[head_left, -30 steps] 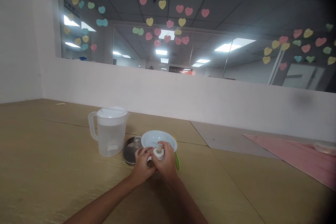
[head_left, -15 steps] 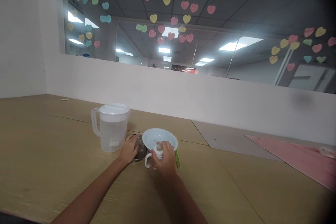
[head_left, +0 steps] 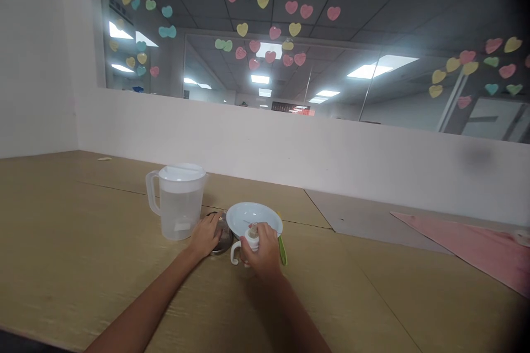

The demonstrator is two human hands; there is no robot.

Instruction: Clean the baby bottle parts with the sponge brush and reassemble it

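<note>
Gripping a white handled training cup in its curled fingers, the right hand sits at the near rim of the white plate, the cup upright with its loop handle pointing left. The left hand, fingers spread and partly open, lies over a round dark metal lid left of the plate, though whether it grips the lid cannot be told. A clear plastic pitcher stands farther left of the plate.
</note>
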